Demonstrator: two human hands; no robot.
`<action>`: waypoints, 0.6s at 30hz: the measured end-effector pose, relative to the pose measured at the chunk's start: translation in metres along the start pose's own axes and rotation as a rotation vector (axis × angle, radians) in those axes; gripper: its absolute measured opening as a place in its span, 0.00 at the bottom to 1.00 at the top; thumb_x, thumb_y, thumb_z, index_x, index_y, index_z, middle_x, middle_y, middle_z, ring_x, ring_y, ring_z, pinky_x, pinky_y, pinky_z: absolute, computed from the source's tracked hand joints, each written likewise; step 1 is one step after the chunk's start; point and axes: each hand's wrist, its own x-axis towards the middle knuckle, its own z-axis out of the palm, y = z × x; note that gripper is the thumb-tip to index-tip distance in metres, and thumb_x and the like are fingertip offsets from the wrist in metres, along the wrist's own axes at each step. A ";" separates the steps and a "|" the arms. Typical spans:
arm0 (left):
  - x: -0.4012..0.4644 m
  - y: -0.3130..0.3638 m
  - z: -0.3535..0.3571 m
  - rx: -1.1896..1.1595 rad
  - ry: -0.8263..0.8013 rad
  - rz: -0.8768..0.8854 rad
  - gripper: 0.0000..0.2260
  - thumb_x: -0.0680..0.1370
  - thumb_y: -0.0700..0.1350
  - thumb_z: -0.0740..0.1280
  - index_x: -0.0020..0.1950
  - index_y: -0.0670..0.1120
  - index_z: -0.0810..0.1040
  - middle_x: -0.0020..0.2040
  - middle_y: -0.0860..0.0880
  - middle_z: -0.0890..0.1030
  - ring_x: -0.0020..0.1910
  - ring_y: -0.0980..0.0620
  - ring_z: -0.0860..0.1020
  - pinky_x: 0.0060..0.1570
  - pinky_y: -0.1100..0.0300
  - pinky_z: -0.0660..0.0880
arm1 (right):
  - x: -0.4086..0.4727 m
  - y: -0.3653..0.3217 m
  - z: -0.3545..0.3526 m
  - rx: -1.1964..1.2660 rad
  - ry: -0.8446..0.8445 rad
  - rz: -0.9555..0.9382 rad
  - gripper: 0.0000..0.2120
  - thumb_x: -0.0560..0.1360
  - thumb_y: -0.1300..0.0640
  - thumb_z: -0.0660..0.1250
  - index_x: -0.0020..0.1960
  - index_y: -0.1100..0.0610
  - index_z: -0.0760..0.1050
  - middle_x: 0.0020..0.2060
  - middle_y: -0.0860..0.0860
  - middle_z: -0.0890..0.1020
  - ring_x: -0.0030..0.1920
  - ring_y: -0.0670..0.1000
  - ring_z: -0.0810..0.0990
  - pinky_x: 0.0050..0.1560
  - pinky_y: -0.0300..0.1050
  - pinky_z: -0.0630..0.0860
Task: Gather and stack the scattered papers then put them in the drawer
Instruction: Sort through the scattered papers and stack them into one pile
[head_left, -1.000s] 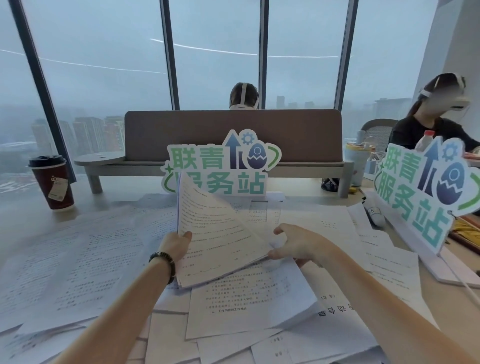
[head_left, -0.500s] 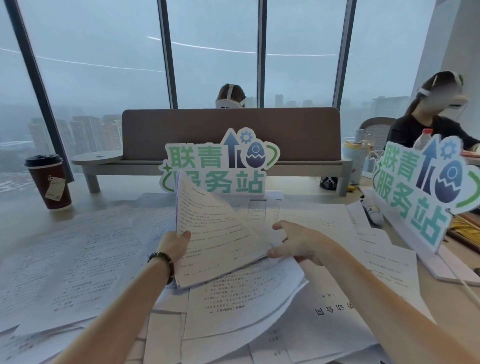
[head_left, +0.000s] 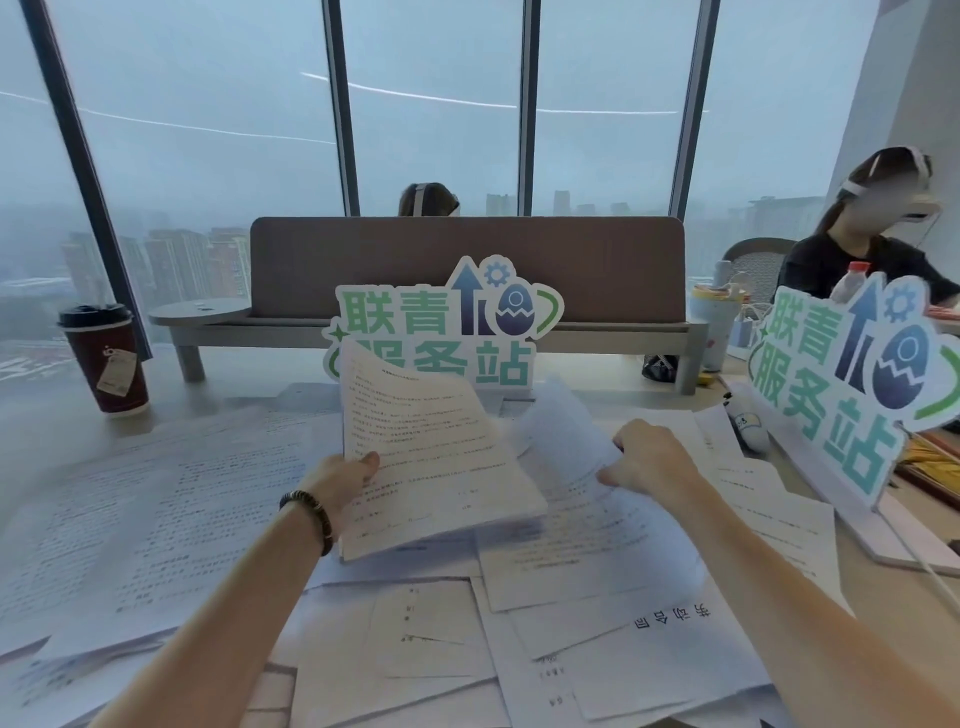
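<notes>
My left hand (head_left: 345, 480) grips a thin stack of printed sheets (head_left: 436, 452) by its left edge and holds it tilted up off the desk. My right hand (head_left: 649, 457) pinches the edge of another printed sheet (head_left: 571, 431), which curls upward to the right of the stack. Many loose printed papers (head_left: 156, 509) lie scattered and overlapping across the desk below and around both arms. No drawer is in view.
A dark red coffee cup (head_left: 106, 358) stands at the far left. A green standing sign (head_left: 441, 327) is behind the papers, a second sign (head_left: 852, 384) at the right. A desk divider (head_left: 467, 270) runs across the back. People sit beyond it and at right.
My right hand has moved right and lifted a separate sheet, which now curls upward. The held stack is raised a little in my left hand.
</notes>
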 end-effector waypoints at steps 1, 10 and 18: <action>0.000 -0.002 0.001 0.031 -0.016 -0.006 0.12 0.81 0.45 0.64 0.60 0.39 0.77 0.53 0.40 0.83 0.52 0.39 0.81 0.56 0.42 0.77 | 0.001 0.004 0.002 -0.091 0.018 0.026 0.15 0.73 0.54 0.73 0.38 0.54 0.67 0.35 0.50 0.73 0.39 0.53 0.75 0.32 0.42 0.67; -0.001 -0.001 0.010 0.347 -0.040 0.052 0.15 0.82 0.47 0.61 0.61 0.37 0.77 0.55 0.39 0.82 0.55 0.39 0.80 0.60 0.44 0.76 | 0.012 0.015 0.008 -0.293 -0.086 0.059 0.07 0.76 0.54 0.67 0.44 0.53 0.70 0.48 0.51 0.78 0.48 0.54 0.77 0.48 0.47 0.75; 0.001 -0.003 0.008 0.328 -0.039 0.058 0.15 0.82 0.47 0.61 0.60 0.38 0.78 0.54 0.39 0.83 0.53 0.39 0.81 0.58 0.44 0.77 | 0.018 0.020 -0.002 -0.057 -0.146 0.057 0.14 0.76 0.50 0.72 0.55 0.58 0.76 0.52 0.55 0.80 0.52 0.55 0.78 0.42 0.43 0.72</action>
